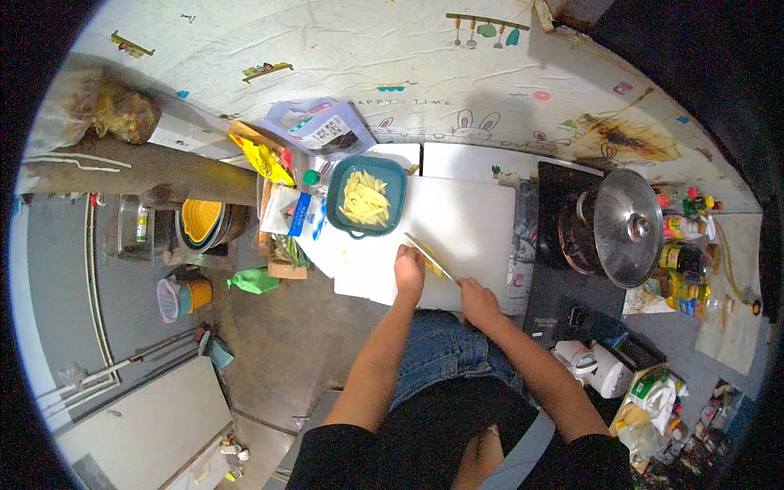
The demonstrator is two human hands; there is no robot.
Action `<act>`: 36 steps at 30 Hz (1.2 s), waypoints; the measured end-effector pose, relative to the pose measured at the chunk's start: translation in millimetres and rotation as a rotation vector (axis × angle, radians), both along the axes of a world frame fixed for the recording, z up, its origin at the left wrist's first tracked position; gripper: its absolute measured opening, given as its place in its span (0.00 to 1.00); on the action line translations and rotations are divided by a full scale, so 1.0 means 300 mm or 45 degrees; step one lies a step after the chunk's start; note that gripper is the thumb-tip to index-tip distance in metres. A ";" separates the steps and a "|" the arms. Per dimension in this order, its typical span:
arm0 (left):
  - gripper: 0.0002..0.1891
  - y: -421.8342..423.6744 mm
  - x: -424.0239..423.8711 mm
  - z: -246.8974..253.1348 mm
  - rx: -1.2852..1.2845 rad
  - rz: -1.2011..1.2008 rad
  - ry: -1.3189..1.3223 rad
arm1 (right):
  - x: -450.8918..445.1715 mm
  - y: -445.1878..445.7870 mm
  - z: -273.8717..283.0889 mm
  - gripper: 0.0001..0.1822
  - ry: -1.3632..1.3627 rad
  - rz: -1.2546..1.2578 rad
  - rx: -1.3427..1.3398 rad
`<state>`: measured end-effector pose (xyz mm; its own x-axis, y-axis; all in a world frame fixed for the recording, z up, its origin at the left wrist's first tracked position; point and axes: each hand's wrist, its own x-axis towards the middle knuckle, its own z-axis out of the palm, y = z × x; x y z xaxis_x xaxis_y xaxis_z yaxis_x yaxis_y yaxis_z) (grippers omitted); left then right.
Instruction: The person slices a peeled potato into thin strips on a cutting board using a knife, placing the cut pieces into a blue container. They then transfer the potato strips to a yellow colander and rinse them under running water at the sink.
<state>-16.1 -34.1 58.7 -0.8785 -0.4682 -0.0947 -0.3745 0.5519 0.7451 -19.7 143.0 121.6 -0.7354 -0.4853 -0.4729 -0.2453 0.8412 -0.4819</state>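
Observation:
My right hand (479, 301) is closed around the handle of a kitchen knife (430, 256), whose blade slants up and left over a white cutting board (478, 214). Just beyond the blade lies a yellowish piece of food (436, 264), partly hidden by it. Close to the blade's left side, my left hand (409, 269) rests with its fingers bent near the knife's tip; whether it holds a piece is hidden. A dark teal dish (398, 211) at the board's upper left contains many pale yellow cut strips (365, 199).
A pan with a glass lid (628, 229) stands on the black stove at right, with bottles (683, 257) beyond. Left of the dish are a white and blue packet (291, 211), a yellow packet (260, 159) and a lilac bag (318, 128). A green jug (254, 280) is farther left.

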 end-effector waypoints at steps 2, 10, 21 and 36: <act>0.03 0.000 0.002 0.002 -0.047 -0.026 -0.002 | 0.006 0.003 -0.006 0.15 0.005 -0.019 0.001; 0.04 -0.006 -0.001 -0.018 -0.021 -0.011 0.044 | -0.004 0.026 0.016 0.11 0.042 -0.125 -0.227; 0.02 -0.014 -0.005 -0.021 -0.094 -0.077 -0.033 | 0.039 0.041 0.150 0.14 -0.014 -0.032 -0.132; 0.03 -0.010 -0.005 -0.025 -0.053 -0.013 0.096 | 0.022 0.022 0.124 0.15 0.034 0.029 -0.118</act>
<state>-17.6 -37.3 51.1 -0.8873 -0.4610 -0.0086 -0.3120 0.5865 0.7474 -13.1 149.7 158.9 -0.7355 -0.5427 -0.4056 -0.2773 0.7873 -0.5507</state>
